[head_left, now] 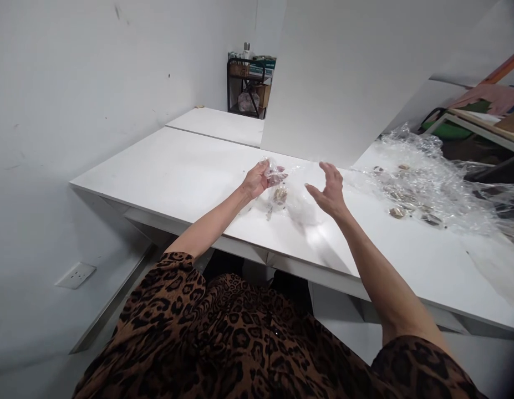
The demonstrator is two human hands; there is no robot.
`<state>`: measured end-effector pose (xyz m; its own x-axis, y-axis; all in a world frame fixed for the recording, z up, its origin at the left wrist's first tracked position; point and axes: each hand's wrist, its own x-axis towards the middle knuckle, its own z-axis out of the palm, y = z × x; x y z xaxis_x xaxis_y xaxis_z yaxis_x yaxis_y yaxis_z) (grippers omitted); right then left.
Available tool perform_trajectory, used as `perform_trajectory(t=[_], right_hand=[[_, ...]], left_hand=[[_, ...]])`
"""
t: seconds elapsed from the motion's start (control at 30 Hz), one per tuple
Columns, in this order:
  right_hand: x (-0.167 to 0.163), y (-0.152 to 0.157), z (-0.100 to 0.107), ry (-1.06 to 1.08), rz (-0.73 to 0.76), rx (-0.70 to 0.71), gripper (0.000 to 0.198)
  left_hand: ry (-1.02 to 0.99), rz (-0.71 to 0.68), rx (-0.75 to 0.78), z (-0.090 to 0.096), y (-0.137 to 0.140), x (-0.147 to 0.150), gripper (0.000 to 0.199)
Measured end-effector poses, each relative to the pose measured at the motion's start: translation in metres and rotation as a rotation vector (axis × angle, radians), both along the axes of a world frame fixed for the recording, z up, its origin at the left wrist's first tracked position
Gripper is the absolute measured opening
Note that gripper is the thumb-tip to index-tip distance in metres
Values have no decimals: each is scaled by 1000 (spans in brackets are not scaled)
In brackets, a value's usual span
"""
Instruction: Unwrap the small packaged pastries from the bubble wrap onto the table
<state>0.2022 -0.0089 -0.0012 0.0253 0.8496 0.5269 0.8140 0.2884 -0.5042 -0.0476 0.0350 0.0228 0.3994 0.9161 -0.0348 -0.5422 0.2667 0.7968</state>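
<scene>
My left hand (257,178) grips a crumpled clear plastic bag (274,168) above the white table (157,172). Through the film some of its fingers show. Just below hangs or lies a small gold-brown item (280,194), seemingly inside clear plastic; its kind is too small to make out. My right hand (329,191) is raised to the right of the bag, thumb and fingers spread, with nothing visible in it. Dark specks dot the tabletop around the plastic.
On the right of the table lies a large heap of clear plastic bags (431,183) with several brownish items among them. A tall white panel (344,77) stands behind the table. A black shelf rack (228,88) is at the back, and a wall (74,72) borders the left.
</scene>
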Motion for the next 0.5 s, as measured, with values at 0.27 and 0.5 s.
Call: perform_trajectory(t=[0.27, 0.5], right_hand=[[-11, 21, 41, 261, 182, -147, 44], [-26, 16, 52, 581, 172, -240, 52]], left_hand=[[-39, 153, -83, 11, 20, 2, 19], [421, 225, -57, -21, -4, 19, 80]])
